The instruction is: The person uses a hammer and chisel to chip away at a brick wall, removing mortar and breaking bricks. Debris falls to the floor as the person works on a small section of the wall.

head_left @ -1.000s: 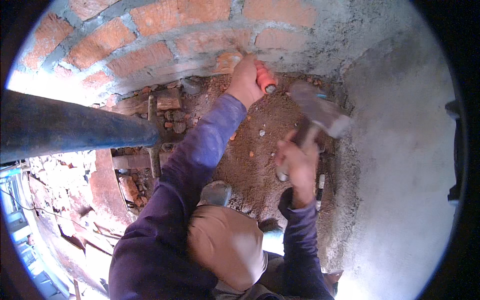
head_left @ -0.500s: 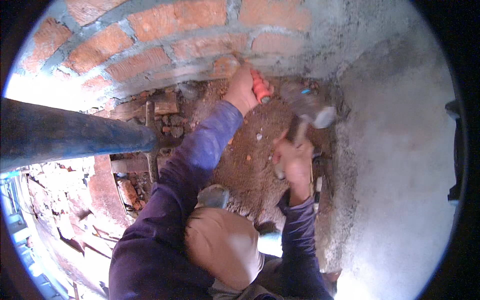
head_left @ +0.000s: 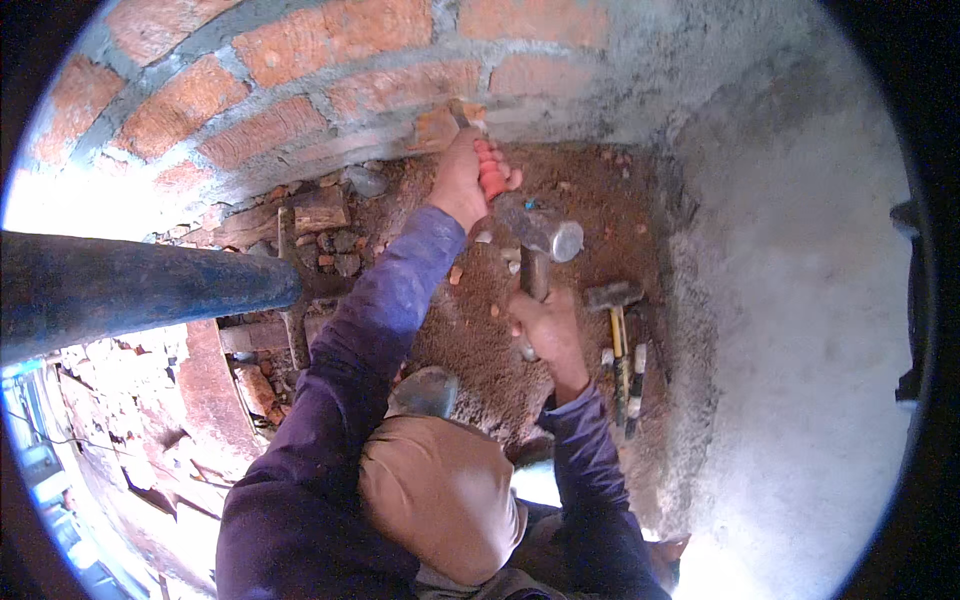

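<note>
My left hand (head_left: pixel 462 180) is wrapped round the red grip of a chisel (head_left: pixel 489 168). The chisel's metal shaft slants up to a chipped, orange brick (head_left: pixel 437 128) low in the brick wall (head_left: pixel 330 45). In my right hand (head_left: pixel 552 325) is the short handle of a club hammer (head_left: pixel 548 234). Its heavy metal head is just below and right of the chisel's near end, and seems very close to it; whether they touch I cannot tell. My left arm reaches up and across from the lower left, with my right arm rising from below.
Right of my right hand, a second hammer (head_left: pixel 613 294) with a yellow and black handle lies on the soil (head_left: pixel 590 190). A thick blue pole (head_left: pixel 150 285) juts in from the left. A grey plastered wall (head_left: pixel 790 300) bounds the right side. Rubble (head_left: pixel 255 388) lies at left.
The club hammer and my right hand have moved left, bringing the hammer's head towards the chisel's near end. The second hammer now shows fully. The whole view has shifted slightly.
</note>
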Demonstrator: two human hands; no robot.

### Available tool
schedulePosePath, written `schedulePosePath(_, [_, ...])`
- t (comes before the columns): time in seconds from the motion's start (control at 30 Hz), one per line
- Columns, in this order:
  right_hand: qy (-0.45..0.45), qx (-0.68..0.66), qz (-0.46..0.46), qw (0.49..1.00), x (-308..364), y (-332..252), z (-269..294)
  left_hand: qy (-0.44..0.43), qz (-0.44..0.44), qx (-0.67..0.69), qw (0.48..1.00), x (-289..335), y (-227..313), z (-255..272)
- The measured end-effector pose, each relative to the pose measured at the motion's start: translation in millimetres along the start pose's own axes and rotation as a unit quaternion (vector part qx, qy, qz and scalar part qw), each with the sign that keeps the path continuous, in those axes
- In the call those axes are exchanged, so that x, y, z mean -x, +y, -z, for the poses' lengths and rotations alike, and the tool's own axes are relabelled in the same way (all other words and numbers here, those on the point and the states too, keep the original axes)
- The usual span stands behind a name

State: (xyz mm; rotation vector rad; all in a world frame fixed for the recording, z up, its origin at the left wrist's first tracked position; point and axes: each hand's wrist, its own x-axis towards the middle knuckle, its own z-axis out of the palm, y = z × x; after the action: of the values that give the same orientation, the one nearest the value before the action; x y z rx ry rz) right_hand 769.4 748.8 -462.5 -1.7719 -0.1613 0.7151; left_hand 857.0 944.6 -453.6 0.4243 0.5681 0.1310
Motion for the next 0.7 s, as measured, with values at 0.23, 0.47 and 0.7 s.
schedulePosePath(0.23, [0.034, -0.109, 0.013, 0.993, 11, -37, 28, 0.051, 0.109, 0.068, 0.99, 9, -20, 41])
schedulePosePath(0.47, [0.045, -0.187, 0.05, 0.98, 8, -50, 25, 0.0, 0.028, 0.015, 0.999, 13, -17, 17])
schedulePosePath(0.7, [0.054, -0.102, 0.031, 0.993, 12, -63, 22, -0.016, 0.042, 0.04, 0.998, 6, -7, 11])
